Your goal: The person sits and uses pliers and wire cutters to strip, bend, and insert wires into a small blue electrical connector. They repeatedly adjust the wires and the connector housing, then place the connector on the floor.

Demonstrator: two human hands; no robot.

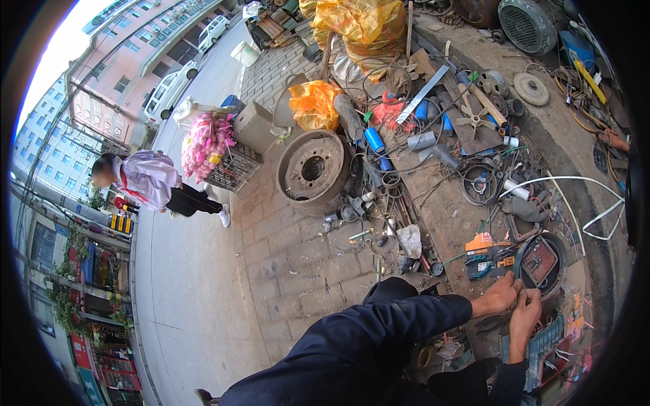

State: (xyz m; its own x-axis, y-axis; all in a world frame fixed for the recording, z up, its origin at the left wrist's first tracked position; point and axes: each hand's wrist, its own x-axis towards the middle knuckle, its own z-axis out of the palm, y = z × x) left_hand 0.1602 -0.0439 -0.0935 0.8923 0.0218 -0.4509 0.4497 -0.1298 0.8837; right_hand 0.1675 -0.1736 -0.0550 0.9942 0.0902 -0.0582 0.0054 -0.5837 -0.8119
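My left hand and my right hand meet at the lower right, with the fingers of both closed in a pinch. Whatever lies between the fingertips is too small to make out. Just beyond them stands a round dark tub, holding a rusty rectangular piece. To the left of the tub lies an orange and dark printed package. A teal-grey toolbox with tangled bits sits beside my right wrist.
Cables, pipes and blue cylinders clutter the ground ahead. A rusty wheel rim lies on the paving, near an orange plastic bag. A grey motor housing stands far right. At left, a person is by the road, near a crate under pink packets.
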